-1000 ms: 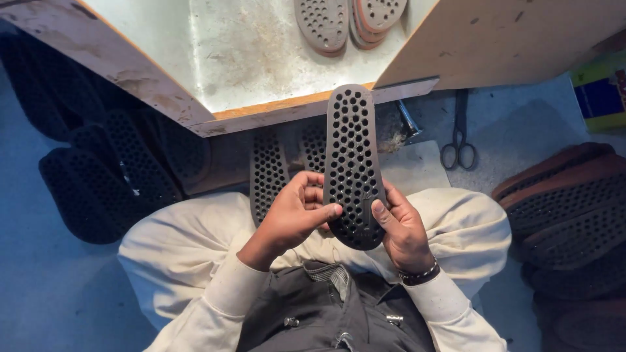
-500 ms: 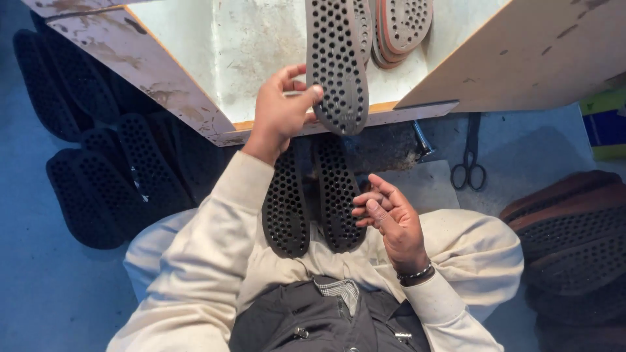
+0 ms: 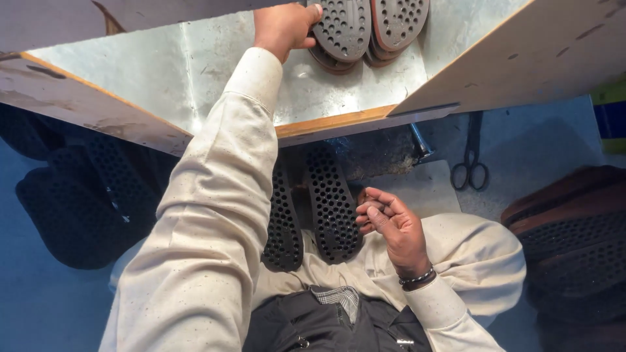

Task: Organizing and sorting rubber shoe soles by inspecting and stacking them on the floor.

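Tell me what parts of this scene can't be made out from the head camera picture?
- Stack of soles: tops cut off by the upper frame edge; the count is unclear.
- Left hand: fingertips partly hidden on the top sole.
- Two black soles on the lap: the left sleeve covers one edge.
- Dark soles on the right: too shadowed to count.

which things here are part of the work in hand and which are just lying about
In hand:
left hand on the grey perforated sole atop a stack on the metal tray
right hand beside the black perforated soles on the lap

Lying about:
scissors
dark sole pile
brown soles
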